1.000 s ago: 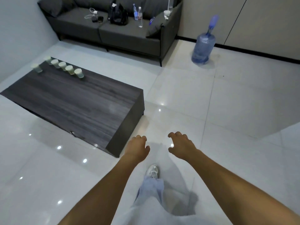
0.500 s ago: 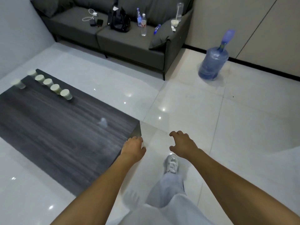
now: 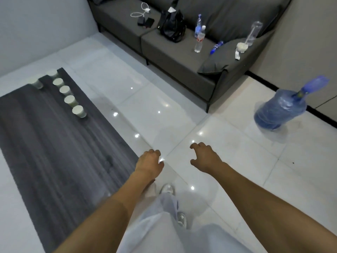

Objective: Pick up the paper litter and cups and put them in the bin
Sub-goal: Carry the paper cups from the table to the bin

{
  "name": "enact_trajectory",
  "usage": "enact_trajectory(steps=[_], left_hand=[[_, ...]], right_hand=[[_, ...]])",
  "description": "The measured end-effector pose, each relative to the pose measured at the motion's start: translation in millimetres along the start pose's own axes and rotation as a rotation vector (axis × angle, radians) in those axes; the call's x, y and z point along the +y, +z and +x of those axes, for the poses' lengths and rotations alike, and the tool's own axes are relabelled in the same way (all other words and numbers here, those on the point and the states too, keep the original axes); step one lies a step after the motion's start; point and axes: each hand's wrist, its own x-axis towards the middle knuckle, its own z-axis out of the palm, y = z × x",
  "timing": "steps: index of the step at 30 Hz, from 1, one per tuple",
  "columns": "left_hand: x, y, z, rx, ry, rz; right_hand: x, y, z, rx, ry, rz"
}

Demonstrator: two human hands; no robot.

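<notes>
Several pale paper cups (image 3: 79, 111) stand in a row along the far edge of a dark wooden coffee table (image 3: 45, 143) at the left. My left hand (image 3: 149, 161) hangs over the table's near right corner, fingers loosely curled, holding nothing. My right hand (image 3: 205, 157) hovers over the white floor tiles beside it, fingers also loosely curled and empty. Both hands are well away from the cups. No bin or paper litter on the floor shows in this view.
A grey sofa (image 3: 182, 57) at the back carries a black bag (image 3: 173, 26), water bottles (image 3: 199, 40), a phone and cable. A cup with a straw (image 3: 242, 47) sits on its armrest. A blue water jug (image 3: 280, 110) stands at the right. My legs and shoes are below.
The view has moved forward and swung left to right past the table; the sofa and jug look nearer. Both hands stay held out in front, empty.
</notes>
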Motion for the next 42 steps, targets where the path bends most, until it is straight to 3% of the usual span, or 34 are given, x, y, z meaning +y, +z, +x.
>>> enact_trajectory(steps=[11, 30, 42], left_hand=[[-40.2, -91.6, 168.2, 0.059, -0.201, -0.089], [-160.8, -239.4, 343.6, 0.224, -0.741, -0.408], [-284.6, -273.2, 362.0, 0.286, -1.092, -0.647]], right_hand=[[-73.6, -106.1, 216.6, -0.082, -0.234, -0.126], [-285.5, -223.5, 502.4, -0.290, -0.656, -0.409], [-473.9, -195.9, 582.4, -0.443, -0.974, -0.638]])
